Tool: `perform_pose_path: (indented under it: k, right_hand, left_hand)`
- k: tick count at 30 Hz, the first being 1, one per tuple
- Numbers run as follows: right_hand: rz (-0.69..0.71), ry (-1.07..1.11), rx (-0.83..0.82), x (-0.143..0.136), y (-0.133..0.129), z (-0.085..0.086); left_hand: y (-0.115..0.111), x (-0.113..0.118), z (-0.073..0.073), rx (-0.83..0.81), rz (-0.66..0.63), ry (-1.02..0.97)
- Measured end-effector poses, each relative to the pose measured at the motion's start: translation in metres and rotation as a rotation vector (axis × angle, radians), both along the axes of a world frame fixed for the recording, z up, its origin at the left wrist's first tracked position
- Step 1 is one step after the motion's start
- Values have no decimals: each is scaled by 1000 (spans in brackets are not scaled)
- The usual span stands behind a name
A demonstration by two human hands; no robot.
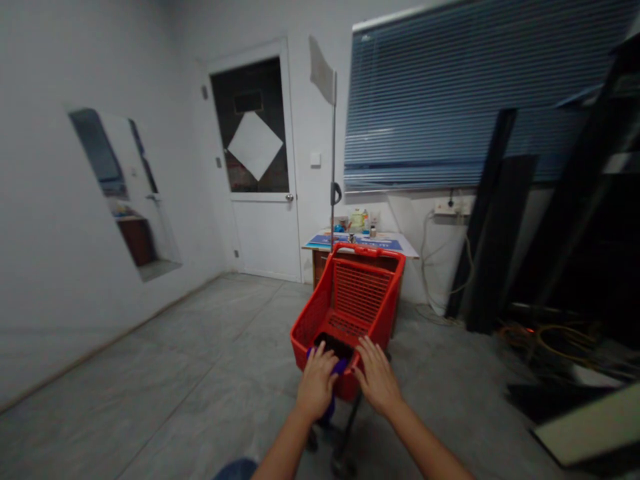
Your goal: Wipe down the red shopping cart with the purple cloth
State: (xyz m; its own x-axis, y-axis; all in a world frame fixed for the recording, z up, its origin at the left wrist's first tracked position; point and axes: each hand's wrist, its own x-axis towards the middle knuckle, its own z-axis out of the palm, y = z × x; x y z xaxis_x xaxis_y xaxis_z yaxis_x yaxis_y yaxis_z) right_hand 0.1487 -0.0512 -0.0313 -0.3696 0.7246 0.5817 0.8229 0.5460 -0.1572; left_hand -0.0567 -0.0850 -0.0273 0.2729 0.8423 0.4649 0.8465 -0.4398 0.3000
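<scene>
A small red plastic shopping cart (367, 287) stands on the floor in front of me. My left hand (317, 380) lies over a purple thing (339, 367) at the near rim of its basket, fingers stretched forward. That purple thing hangs down outside the basket, and its kind cannot be made out. Close to the right side of the near rim is my right hand (377, 377), fingers extended and thumb apart, holding nothing. Whether it touches the rim is unclear. Something dark (333, 347) lies inside the basket between my hands.
Behind the cart stands a desk (313, 243) with small items on top. A pole with a flag (323, 70) rises there. Dark panels (493, 233) lean at the right, above coiled cables (560, 343). A white door (265, 237) and a mirror (125, 193) are farther left.
</scene>
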Motion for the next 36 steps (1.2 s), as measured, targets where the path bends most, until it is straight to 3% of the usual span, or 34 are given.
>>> perform_pose_path:
  k: [7, 12, 18, 22, 28, 31, 36]
  right_hand:
    - [15, 2, -6, -15, -8, -3]
    - [26, -15, -29, -19, -17, -3]
    - [-17, 17, -52, -30, -26, -9]
    - [-42, 30, -63, -34, -30, -9]
    - [11, -47, -107, -22, -32, 2]
    - [1, -42, -130, -23, -33, 5]
    - [-18, -19, -151, -34, -37, 7]
  left_hand:
    - [3, -25, 4, -60, -13, -64]
    - [2, -30, 0, -59, -11, -126]
    - [-7, -8, -9, -21, 159, -180]
    - [-15, 8, -7, -18, 152, -110]
    - [-19, -8, -4, 23, 92, 5]
    - [-18, -10, -7, 52, 126, -2]
    - [-16, 21, -5, 39, 237, -51]
